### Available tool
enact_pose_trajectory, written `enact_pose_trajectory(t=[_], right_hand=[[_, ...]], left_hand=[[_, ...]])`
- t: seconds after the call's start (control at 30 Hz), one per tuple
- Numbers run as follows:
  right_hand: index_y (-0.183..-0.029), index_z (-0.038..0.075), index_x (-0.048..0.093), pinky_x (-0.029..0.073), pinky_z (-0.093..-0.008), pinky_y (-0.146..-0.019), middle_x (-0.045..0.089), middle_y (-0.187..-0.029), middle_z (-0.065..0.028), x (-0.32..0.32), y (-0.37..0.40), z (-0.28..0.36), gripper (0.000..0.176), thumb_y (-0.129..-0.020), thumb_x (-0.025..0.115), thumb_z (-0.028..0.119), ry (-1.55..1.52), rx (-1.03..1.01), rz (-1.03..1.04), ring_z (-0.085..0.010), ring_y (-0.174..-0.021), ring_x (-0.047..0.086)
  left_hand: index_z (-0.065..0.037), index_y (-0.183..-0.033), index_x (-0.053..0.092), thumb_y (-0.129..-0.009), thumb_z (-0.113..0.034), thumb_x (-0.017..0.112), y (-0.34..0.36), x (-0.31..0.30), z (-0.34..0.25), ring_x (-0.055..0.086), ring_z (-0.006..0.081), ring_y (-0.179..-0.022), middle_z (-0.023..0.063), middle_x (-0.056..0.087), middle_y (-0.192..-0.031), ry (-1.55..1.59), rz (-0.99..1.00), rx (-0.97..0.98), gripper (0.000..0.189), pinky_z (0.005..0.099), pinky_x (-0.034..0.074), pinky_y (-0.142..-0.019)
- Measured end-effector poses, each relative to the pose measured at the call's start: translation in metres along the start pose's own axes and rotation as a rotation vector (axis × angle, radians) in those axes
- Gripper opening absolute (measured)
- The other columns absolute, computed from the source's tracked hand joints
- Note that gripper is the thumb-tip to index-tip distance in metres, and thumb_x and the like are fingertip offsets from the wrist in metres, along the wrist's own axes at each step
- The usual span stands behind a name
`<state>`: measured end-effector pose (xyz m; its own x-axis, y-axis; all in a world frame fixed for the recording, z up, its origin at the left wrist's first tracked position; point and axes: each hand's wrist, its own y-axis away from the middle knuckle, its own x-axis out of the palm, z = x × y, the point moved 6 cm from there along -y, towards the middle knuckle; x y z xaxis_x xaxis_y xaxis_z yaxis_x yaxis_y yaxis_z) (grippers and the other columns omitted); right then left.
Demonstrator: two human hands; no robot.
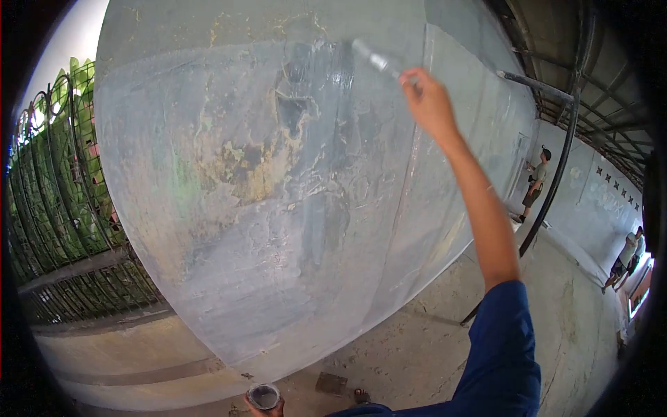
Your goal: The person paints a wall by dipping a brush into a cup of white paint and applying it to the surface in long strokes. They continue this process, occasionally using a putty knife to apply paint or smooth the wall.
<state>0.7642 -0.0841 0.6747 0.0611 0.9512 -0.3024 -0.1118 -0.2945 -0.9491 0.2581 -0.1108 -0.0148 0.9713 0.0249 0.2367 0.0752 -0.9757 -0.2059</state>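
My right hand (425,101) is raised at the upper middle, its fingers closed round the handle of a paintbrush (375,60). The brush points up and left, its pale bristles blurred close to the wall (243,174); whether they touch it cannot be told. Wet, darker streaks run down the wall just left of the brush. Peeling, yellowish and greenish patches mark the wall's middle. At the bottom edge, my left hand (274,410) holds a small round container (264,396) with greyish content, its opening facing up.
A metal fence (59,187) with plants behind it stands at the left. A dark pole (566,153) rises at the right under a roof. One person (535,181) stands by the far wall; other people (625,257) are farther right. A flat block (331,383) lies on the floor.
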Motion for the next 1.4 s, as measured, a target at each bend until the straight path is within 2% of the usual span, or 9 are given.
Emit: enact_pose_trajectory(t=[0.37,0.63,0.67,0.73,0.93,0.97,1.0,1.3,1.4], right_hand=[[-0.111,0.009,0.067,0.054,-0.0468,-0.064,0.070,-0.076,-0.0145,0.136,0.410,-0.010,0.016,-0.103,0.068,0.023,-0.211,0.275,0.358,-0.0375,-0.072,0.070],[-0.104,0.010,0.072,0.052,-0.0444,-0.066,0.071,-0.077,-0.0158,0.129,0.312,-0.058,0.015,-0.098,0.072,0.024,-0.266,0.018,0.831,-0.0313,-0.068,0.068],[-0.103,0.010,0.072,0.052,-0.0444,-0.067,0.072,-0.079,-0.0159,0.125,0.274,-0.058,0.014,-0.098,0.072,0.023,-0.236,0.027,0.758,-0.0305,-0.069,0.068],[-0.103,0.010,0.073,0.054,-0.0438,-0.073,0.074,-0.087,-0.0151,0.100,0.188,-0.044,0.013,-0.099,0.071,0.022,-0.178,0.037,0.708,-0.0296,-0.078,0.071],[-0.100,0.009,0.072,0.055,-0.0482,-0.073,0.074,-0.084,-0.0176,0.008,0.030,0.022,0.015,-0.099,0.071,0.024,-0.015,-0.006,0.329,-0.0383,-0.079,0.071],[-0.102,0.009,0.071,0.055,-0.0492,-0.073,0.072,-0.082,-0.0182,-0.004,0.023,0.030,0.015,-0.100,0.069,0.024,-0.034,-0.005,0.173,-0.0399,-0.079,0.071],[-0.104,0.008,0.070,0.054,-0.0503,-0.072,0.071,-0.079,-0.0187,-0.013,0.020,0.034,0.016,-0.102,0.068,0.024,-0.050,-0.006,0.018,-0.0414,-0.078,0.071],[-0.103,0.005,0.060,0.055,-0.0522,-0.071,0.070,-0.086,-0.0195,0.098,0.228,0.017,0.018,-0.106,0.062,0.022,-0.167,0.135,0.141,-0.0436,-0.082,0.069],[-0.104,0.007,0.063,0.056,-0.0512,-0.072,0.072,-0.086,-0.0170,0.115,0.343,0.015,0.014,-0.102,0.066,0.021,-0.184,0.239,0.415,-0.0412,-0.082,0.071]], left_hand=[[-0.005,-0.142,0.050,-0.079,-0.025,0.096,0.000,-0.003,0.015,0.062,0.0279,-0.118,0.0135,0.062,-0.130,0.261,-0.060,-0.204,0.080,0.0429,0.051,-0.103],[-0.007,-0.143,0.049,-0.080,-0.023,0.094,-0.008,0.009,0.009,0.062,0.0273,-0.120,0.0134,0.062,-0.133,0.281,0.044,-0.257,0.080,0.0437,0.052,-0.104],[-0.007,-0.144,0.049,-0.079,-0.024,0.094,-0.007,0.011,0.028,0.063,0.0270,-0.120,0.0132,0.062,-0.133,0.516,0.058,-0.455,0.081,0.0438,0.052,-0.104],[-0.008,-0.144,0.048,-0.079,-0.022,0.094,-0.013,0.004,0.029,0.063,0.0260,-0.120,0.0114,0.063,-0.133,0.126,0.120,-0.094,0.081,0.0419,0.052,-0.104],[-0.007,-0.142,0.049,-0.077,-0.022,0.095,0.013,0.015,0.032,0.062,0.0252,-0.118,0.0113,0.063,-0.130,0.373,-0.026,-0.397,0.081,0.0414,0.052,-0.102],[-0.006,-0.142,0.049,-0.076,-0.025,0.096,0.014,0.019,0.017,0.062,0.0273,-0.117,0.0117,0.062,-0.128,-0.016,-0.034,-0.002,0.083,0.0425,0.052,-0.101],[-0.006,-0.142,0.049,-0.076,-0.025,0.096,0.015,0.015,0.021,0.062,0.0273,-0.117,0.0117,0.062,-0.128,-0.017,-0.031,-0.006,0.083,0.0425,0.052,-0.101],[-0.007,-0.145,0.048,-0.075,-0.033,0.097,0.021,-0.008,0.011,0.062,0.0298,-0.118,0.0136,0.059,-0.134,-0.384,0.013,0.229,0.089,0.0448,0.054,-0.100],[-0.009,-0.146,0.048,-0.076,-0.029,0.096,0.013,-0.024,0.050,0.062,0.0282,-0.120,0.0137,0.059,-0.136,0.246,-0.102,-0.289,0.087,0.0441,0.057,-0.099]])
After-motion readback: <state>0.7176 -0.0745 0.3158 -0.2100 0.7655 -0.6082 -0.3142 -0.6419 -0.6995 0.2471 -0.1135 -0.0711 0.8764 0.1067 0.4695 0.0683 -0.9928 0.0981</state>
